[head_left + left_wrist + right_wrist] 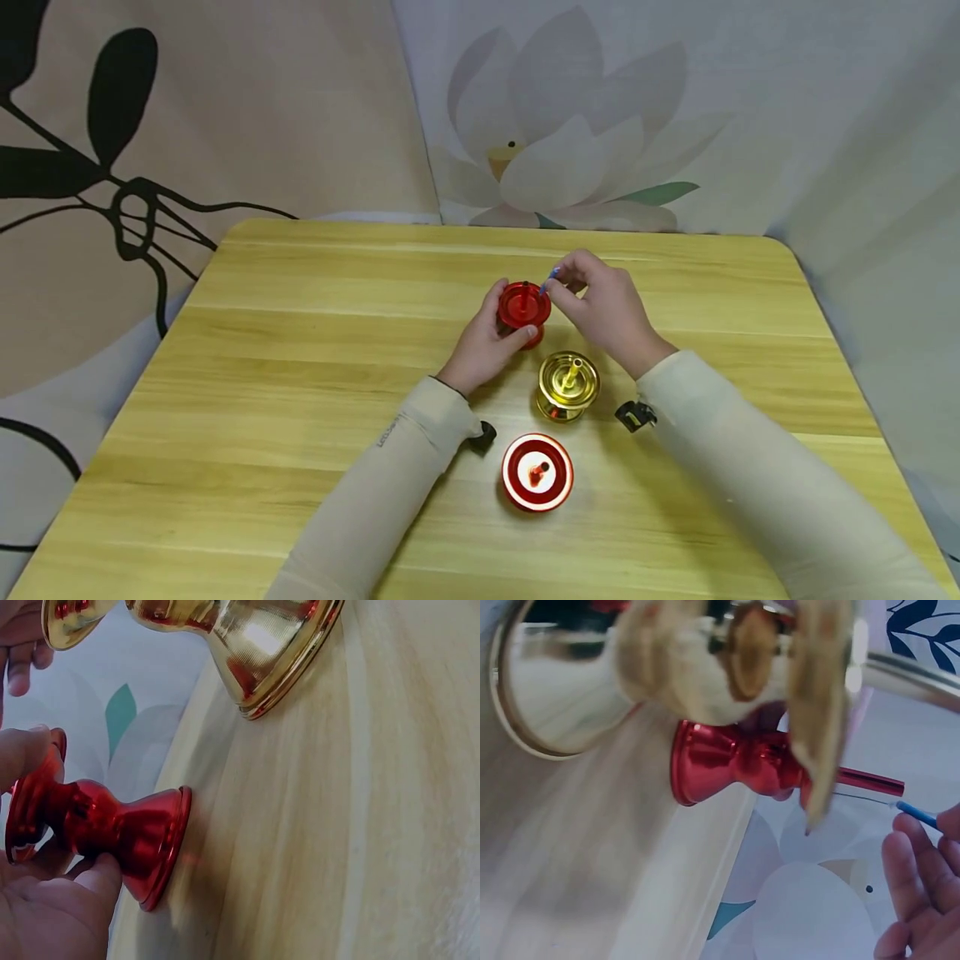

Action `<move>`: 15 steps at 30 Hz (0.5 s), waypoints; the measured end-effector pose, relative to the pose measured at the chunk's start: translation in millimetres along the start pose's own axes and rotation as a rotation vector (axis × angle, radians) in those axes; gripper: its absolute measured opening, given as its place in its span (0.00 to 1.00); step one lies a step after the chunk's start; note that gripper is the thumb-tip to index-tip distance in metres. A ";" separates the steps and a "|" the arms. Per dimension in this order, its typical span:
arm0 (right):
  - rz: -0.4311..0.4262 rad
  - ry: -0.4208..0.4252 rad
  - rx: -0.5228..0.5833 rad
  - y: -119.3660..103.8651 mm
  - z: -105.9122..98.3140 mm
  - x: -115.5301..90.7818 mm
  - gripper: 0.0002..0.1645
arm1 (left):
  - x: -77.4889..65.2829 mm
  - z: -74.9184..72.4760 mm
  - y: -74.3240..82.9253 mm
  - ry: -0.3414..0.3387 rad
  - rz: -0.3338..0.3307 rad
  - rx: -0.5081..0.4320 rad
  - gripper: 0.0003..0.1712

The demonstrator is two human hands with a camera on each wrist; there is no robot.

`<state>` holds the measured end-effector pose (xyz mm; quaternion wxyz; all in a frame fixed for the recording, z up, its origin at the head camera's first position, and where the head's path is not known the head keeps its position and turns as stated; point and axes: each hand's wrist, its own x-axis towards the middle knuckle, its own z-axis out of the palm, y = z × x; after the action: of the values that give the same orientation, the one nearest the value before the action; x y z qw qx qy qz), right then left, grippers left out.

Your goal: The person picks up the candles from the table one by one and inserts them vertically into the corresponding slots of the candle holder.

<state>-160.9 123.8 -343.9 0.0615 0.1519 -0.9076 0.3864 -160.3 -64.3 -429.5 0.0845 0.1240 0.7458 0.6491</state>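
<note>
My left hand (477,343) grips a shiny red metal candle holder (522,310) by its waist, thumb on the near side. In the left wrist view the red candle holder (146,834) has a flared foot and stands close over the table. Over its dish my right hand (606,307) pinches a small blue-handled wire brush (916,814) between thumb and fingertips. A thin wire runs from the blue handle toward the dish, beside the holder's upright red tube (870,782). The wire's far end is hidden behind a gold candle holder (821,712).
The gold candle holder (557,393) stands upright between my forearms. Nearer to me is a second red candle holder (557,473) with a glaring bright rim. Wood-grained table (300,375) extends to both sides, with printed curtains (315,108) behind its far edge.
</note>
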 end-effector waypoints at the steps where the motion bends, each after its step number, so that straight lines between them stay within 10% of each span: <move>1: -0.005 0.001 -0.001 -0.8 0.1 1.1 0.08 | -0.2 0.0 -0.7 0.001 0.000 -0.005 0.49; 15: -0.093 0.057 -0.020 -8.1 -0.1 14.2 0.08 | 0.4 -0.9 -1.6 -0.008 0.022 -0.007 0.48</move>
<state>-171.7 115.4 -335.1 0.1066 0.1825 -0.9012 0.3783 -161.1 -65.3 -431.0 0.0810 0.1345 0.7417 0.6521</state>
